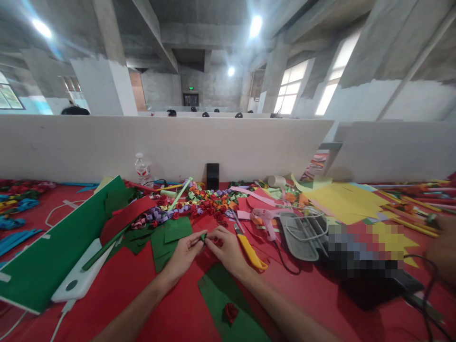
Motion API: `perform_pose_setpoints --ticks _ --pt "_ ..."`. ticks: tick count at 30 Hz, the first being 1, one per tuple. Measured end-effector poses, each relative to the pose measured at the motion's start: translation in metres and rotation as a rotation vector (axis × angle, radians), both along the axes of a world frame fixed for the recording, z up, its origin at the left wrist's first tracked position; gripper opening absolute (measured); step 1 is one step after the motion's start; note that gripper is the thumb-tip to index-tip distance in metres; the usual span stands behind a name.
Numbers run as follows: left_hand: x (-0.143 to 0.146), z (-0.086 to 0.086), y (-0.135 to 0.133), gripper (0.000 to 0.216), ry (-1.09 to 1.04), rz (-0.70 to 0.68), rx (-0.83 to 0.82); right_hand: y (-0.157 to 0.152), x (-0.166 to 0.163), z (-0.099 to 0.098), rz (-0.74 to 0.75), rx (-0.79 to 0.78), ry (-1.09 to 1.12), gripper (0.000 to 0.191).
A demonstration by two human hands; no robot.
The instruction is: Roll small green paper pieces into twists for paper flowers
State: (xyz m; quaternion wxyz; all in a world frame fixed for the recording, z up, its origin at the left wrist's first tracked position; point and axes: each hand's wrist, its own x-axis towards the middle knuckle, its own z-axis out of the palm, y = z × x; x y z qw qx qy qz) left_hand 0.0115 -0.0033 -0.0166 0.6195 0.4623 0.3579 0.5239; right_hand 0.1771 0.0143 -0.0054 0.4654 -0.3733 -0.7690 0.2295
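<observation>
A small piece of green paper (203, 237) is pinched between the fingertips of my two hands. My left hand (185, 251) closes on it from the left, and my right hand (226, 248) meets it from the right. Under and beside my left hand lie stacked green paper pieces (178, 230). A red paper rose (231, 313) rests on a green sheet (218, 283) below my right forearm. Just right of my right hand lies a yellow-handled cutting tool (252, 251). Many small coloured paper flowers (213, 202) are heaped beyond my hands.
A pink glue gun (265, 219) lies beside a grey tray (299, 242). At left, a white power strip (78, 275) sits by a tilted green board (50, 254). A black phone (213, 175) and a bottle (142, 169) stand by the white partition (178, 142). Another person's blurred hand (443, 247) shows at right.
</observation>
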Motion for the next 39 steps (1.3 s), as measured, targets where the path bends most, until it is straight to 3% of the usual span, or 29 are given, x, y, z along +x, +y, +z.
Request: perform_pose_setpoints --ticks 9,18,33,39 --pt "0.000 0.001 -0.001 0.050 -0.040 -0.034 -0.039 0.000 0.002 -0.001 0.008 0.061 -0.035 0.008" --pt "-0.008 0.004 -0.005 0.039 -0.146 -0.144 -0.206 0.007 0.013 0.004 -0.036 0.369 -0.473 0.003" --pt "-0.008 0.002 -0.008 0.028 -0.132 -0.235 -0.275 0.008 0.020 0.019 0.178 0.659 -0.781 0.020" --pt "-0.008 0.001 -0.009 0.022 -0.157 -0.232 -0.313 0.008 0.021 0.023 0.247 0.681 -0.823 0.020"
